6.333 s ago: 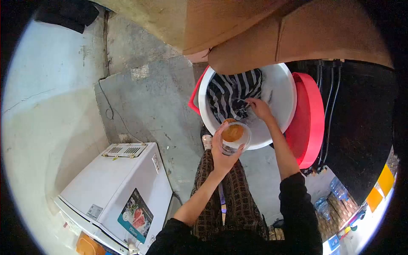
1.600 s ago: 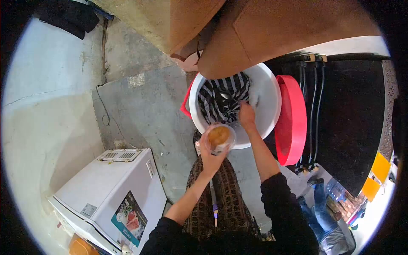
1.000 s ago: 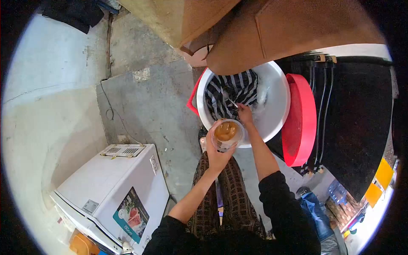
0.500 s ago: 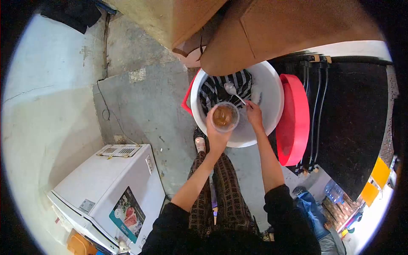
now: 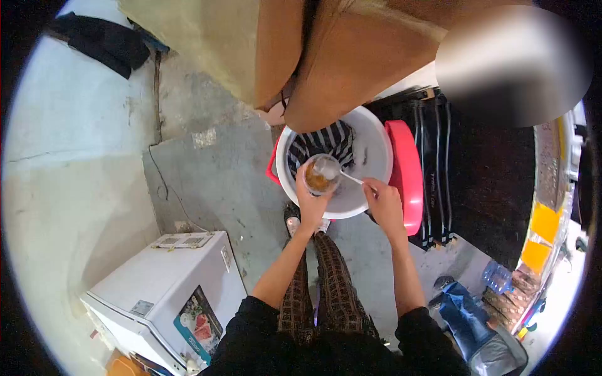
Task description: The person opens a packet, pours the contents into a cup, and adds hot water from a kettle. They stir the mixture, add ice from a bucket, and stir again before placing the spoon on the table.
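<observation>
My left hand [image 5: 311, 203] is wrapped round a clear round container [image 5: 323, 188] with brown contents, held over a large white tub [image 5: 375, 147]. In my right hand [image 5: 384, 203] is the handle of a metal spoon [image 5: 350, 178], its bowl over or inside the container. Black-and-white striped cloth [image 5: 326, 143] lies in the tub behind the container. What is under the container is hidden.
A red basin [image 5: 404, 178] stands against the tub's right side, beside black hoses [image 5: 436, 169]. A white appliance [image 5: 169, 282] is at the lower left. Large brown sheets [image 5: 351, 62] hang over the tub's far edge. A blue bag [image 5: 464, 316] lies lower right.
The spoon has moved from above the striped cloth to the container. My right hand is a little lower. The view has shifted, and a blurred patch now covers the upper right.
</observation>
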Tool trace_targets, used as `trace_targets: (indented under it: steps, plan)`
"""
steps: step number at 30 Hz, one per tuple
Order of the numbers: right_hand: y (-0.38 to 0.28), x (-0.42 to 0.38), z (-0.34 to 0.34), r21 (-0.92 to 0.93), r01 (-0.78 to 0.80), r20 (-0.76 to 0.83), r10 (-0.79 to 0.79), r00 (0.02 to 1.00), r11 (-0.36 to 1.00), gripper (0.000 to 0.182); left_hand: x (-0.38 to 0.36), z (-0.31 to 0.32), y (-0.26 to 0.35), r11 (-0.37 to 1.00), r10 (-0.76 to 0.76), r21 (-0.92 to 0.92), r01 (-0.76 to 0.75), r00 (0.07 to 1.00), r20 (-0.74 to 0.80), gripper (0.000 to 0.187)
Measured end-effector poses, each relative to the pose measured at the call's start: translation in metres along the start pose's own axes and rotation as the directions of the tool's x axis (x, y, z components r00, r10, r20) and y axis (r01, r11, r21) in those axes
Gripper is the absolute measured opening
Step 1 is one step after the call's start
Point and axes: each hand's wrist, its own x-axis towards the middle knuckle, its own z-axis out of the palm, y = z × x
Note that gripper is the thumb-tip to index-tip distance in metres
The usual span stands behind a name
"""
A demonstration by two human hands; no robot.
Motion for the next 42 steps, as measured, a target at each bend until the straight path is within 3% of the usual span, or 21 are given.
trace_targets:
  steps: [3,5,7,8,9,10,12,13,15,19,20,21,23,24,29,31,32,35,37,40,42]
  plan:
    - [-0.023,-0.020,-0.025,0.089,0.026,-0.015,-0.025,1.000,0.996,0.019,-0.006,-0.006,0.040,0.996,0.086,0.029,-0.088,0.995,0.053,0.073]
    - [-0.035,-0.036,-0.042,0.122,0.095,-0.103,-0.082,0.991,0.988,0.017,-0.014,-0.008,0.071,0.996,0.063,-0.062,-0.058,0.995,0.082,0.073]
    - [-0.058,-0.054,-0.069,0.174,0.302,-0.156,-0.277,0.948,0.937,0.016,-0.018,-0.017,0.111,0.993,0.112,-0.067,-0.100,0.971,0.211,0.075]
    - [-0.067,-0.062,-0.085,0.058,0.518,-0.218,-0.496,0.841,0.853,0.016,-0.024,-0.021,0.125,0.990,0.140,-0.067,-0.128,0.959,0.246,0.076]
    - [-0.076,-0.071,-0.099,0.038,0.508,-0.271,-0.481,0.834,0.860,0.016,-0.029,-0.024,0.146,0.986,0.167,-0.066,-0.155,0.944,0.286,0.077]
    - [-0.083,-0.080,-0.114,-0.044,0.592,-0.247,-0.583,0.774,0.805,0.017,-0.032,-0.025,0.169,0.979,0.205,-0.087,-0.187,0.922,0.328,0.077]
    - [-0.101,-0.102,-0.148,-0.210,0.680,-0.120,-0.709,0.695,0.702,0.017,-0.041,-0.025,0.211,0.963,0.267,-0.139,-0.230,0.878,0.398,0.079]
    - [-0.110,-0.115,-0.167,-0.241,0.660,-0.159,-0.699,0.697,0.712,0.017,-0.044,-0.023,0.224,0.954,0.299,-0.164,-0.252,0.852,0.429,0.079]
    - [-0.121,-0.142,-0.194,-0.400,0.664,-0.032,-0.734,0.678,0.631,0.015,-0.053,-0.022,0.244,0.901,0.431,-0.175,-0.398,0.767,0.475,0.079]
    - [-0.122,-0.197,-0.229,-0.373,0.573,-0.213,-0.668,0.713,0.730,0.014,-0.076,0.001,0.309,0.867,0.497,-0.398,-0.300,0.587,0.639,0.081]
    - [-0.123,-0.213,-0.238,-0.343,0.514,-0.266,-0.606,0.749,0.786,0.015,-0.083,0.003,0.333,0.783,0.539,-0.191,-0.591,0.493,0.683,0.084]
    - [-0.119,-0.226,-0.244,-0.342,0.492,-0.288,-0.588,0.756,0.801,0.015,-0.094,0.009,0.337,0.781,0.538,-0.205,-0.590,0.469,0.700,0.084]
    - [-0.106,-0.245,-0.264,-0.310,0.536,-0.360,-0.618,0.699,0.785,0.016,-0.112,0.034,0.343,0.855,0.517,-0.476,-0.205,0.394,0.760,0.088]
    - [-0.101,-0.256,-0.274,-0.275,0.553,-0.420,-0.615,0.667,0.787,0.016,-0.122,0.043,0.348,0.858,0.511,-0.440,-0.266,0.343,0.789,0.090]
    - [-0.050,-0.314,-0.329,-0.398,0.334,-0.511,-0.508,0.693,0.855,0.012,-0.178,0.098,0.376,0.891,0.447,-0.413,-0.191,0.206,0.870,0.089]
    - [-0.028,-0.341,-0.356,-0.383,0.236,-0.555,-0.427,0.714,0.893,0.012,-0.205,0.126,0.395,0.804,0.556,-0.487,-0.342,0.140,0.819,0.090]
    - [-0.013,-0.352,-0.366,-0.383,0.233,-0.599,-0.433,0.674,0.894,0.013,-0.221,0.146,0.389,0.861,0.508,-0.495,-0.117,0.141,0.850,0.089]
    - [0.032,-0.388,-0.398,-0.343,0.182,-0.596,-0.363,0.717,0.922,0.014,-0.271,0.191,0.412,0.871,0.485,-0.490,0.032,0.099,0.869,0.087]
    - [0.057,-0.411,-0.418,-0.332,0.165,-0.616,-0.346,0.707,0.929,0.014,-0.302,0.227,0.417,0.845,0.530,-0.532,0.053,0.044,0.847,0.086]
    - [0.099,-0.439,-0.446,-0.300,0.262,-0.693,-0.399,0.601,0.917,0.014,-0.343,0.268,0.424,0.865,0.490,-0.485,0.131,-0.011,0.871,0.089]
    - [0.122,-0.457,-0.468,-0.407,0.214,-0.675,-0.450,0.584,0.888,0.014,-0.363,0.292,0.424,0.864,0.501,-0.504,-0.014,-0.083,0.861,0.091]
